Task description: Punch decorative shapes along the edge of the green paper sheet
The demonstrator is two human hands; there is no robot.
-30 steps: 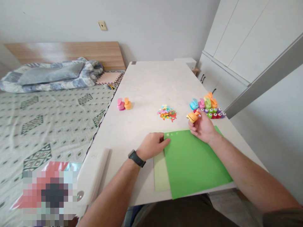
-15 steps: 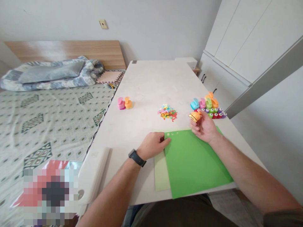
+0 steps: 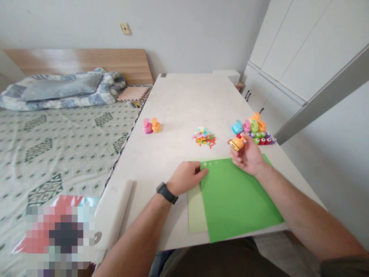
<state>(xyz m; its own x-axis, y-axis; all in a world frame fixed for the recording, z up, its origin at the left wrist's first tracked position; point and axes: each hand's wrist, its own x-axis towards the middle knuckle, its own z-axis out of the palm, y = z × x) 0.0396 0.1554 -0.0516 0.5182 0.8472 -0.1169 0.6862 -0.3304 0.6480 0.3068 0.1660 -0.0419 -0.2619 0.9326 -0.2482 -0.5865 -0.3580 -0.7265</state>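
My right hand (image 3: 250, 157) holds an orange paper punch (image 3: 237, 143) above the far edge of a green sheet of paper (image 3: 242, 196). Small punched holes (image 3: 210, 164) run along that sheet's far edge near its left corner. There, my left hand (image 3: 188, 177) has its thumb on top of the green sheet, with the other fingers curled at the edge. A pale yellow-green sheet (image 3: 197, 211) lies partly under the green one. Beyond the sheets is a pile of colourful punched paper shapes (image 3: 204, 137).
Several larger punches (image 3: 253, 125) and rows of small ones (image 3: 263, 138) stand at the right. A pink punch (image 3: 147, 126) and another orange punch (image 3: 156, 125) sit at the left. A long white device (image 3: 115, 211) lies along the table's left edge, beside the bed (image 3: 72, 150).
The orange punch has tilted slightly and dipped a little in my right hand. My left hand and the green sheet stay where they were.
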